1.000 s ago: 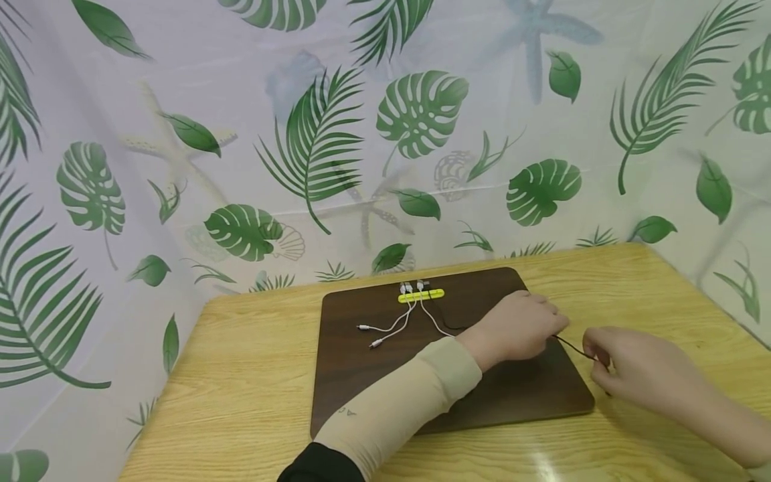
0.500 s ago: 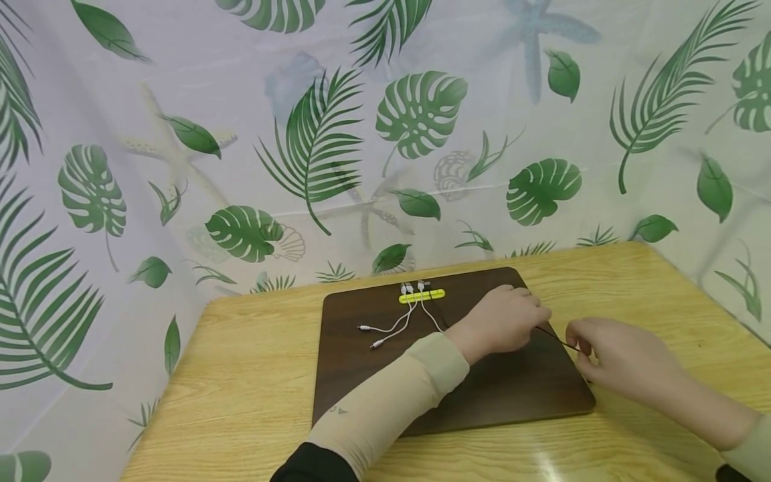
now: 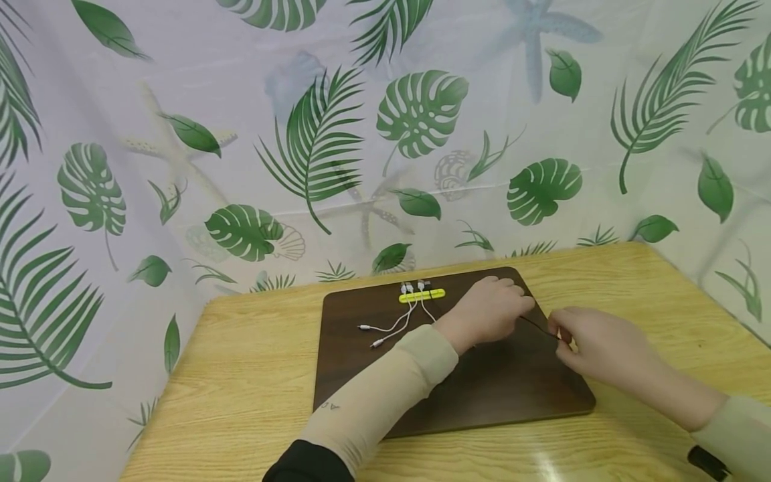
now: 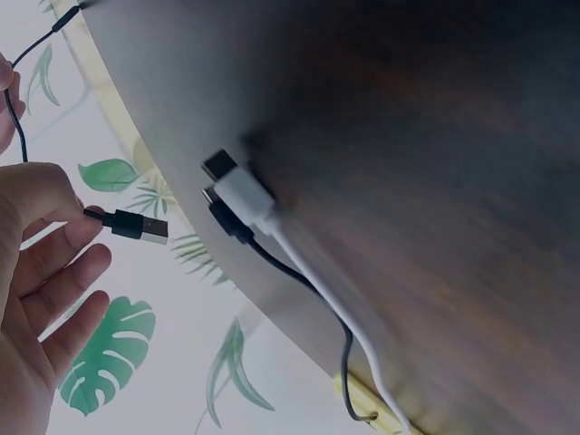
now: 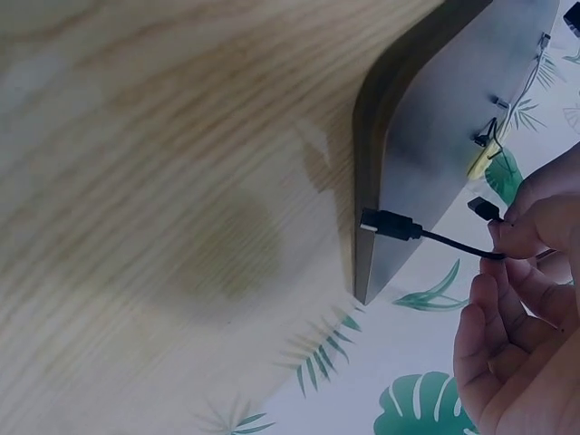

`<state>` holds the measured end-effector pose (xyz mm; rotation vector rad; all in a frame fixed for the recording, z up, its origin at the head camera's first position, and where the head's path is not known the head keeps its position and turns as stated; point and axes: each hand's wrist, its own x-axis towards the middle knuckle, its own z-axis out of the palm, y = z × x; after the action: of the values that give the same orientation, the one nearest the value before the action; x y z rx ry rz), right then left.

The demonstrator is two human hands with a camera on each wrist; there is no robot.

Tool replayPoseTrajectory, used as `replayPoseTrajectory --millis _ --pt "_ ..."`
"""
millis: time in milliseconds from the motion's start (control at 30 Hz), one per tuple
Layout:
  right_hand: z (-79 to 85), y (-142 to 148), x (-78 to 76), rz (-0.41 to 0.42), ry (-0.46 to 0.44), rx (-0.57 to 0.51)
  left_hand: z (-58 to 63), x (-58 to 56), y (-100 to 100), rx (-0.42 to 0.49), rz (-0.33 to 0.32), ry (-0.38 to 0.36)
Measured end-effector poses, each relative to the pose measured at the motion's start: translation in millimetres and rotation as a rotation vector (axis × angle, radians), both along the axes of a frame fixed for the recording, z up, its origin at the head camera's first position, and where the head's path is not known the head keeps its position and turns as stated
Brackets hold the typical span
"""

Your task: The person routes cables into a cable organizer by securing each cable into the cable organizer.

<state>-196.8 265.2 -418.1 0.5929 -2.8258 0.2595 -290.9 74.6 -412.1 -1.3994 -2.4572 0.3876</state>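
A thin black USB cable [image 3: 538, 327] runs between my two hands over the right side of a dark brown board [image 3: 512, 388]. My left hand [image 3: 490, 309] pinches it just behind a black USB plug [image 4: 136, 227], whose metal end shows in the left wrist view. Further right, my right hand [image 3: 608, 345] pinches the cable between thumb and fingertips. A short length with a black connector [image 5: 390, 224] sticks out past those fingers in the right wrist view. A yellow cable clip [image 3: 436, 294] on the board's far part holds several white cables and another black cable.
White plugs [image 3: 378, 343] lie on the board's left half. In the left wrist view a white connector [image 4: 245, 195] and a black connector [image 4: 228, 220] lie side by side. The wooden table [image 3: 241, 375] extends around the board, against a leaf-printed cloth [image 3: 470, 201].
Both hands have moved left and slightly toward the far side, carrying the black cable. My right hand has come from beyond the board's right edge to overlap it.
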Motion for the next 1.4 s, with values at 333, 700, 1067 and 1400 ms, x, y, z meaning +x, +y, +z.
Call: replayPoseTrajectory --millis 333,700,1067,1400 --pt "2.2 -9.6 -9.6 -0.006 -0.011 -0.004 -0.5 -7.8 -8.8 0.003 0.025 -0.009" --pt "5.3 -25.0 -21.3 0.012 0.014 -0.018 4.6 -16.6 -22.6 -0.006 0.053 0.007" --pt "10.3 -32.5 -33.8 0.031 0.018 -0.024 9.1 -20.2 -36.6 0.005 0.054 0.018" --pt "14.6 -43.8 -45.5 0.073 0.051 -0.016 4.2 -27.7 -48.3 0.041 0.065 0.026"
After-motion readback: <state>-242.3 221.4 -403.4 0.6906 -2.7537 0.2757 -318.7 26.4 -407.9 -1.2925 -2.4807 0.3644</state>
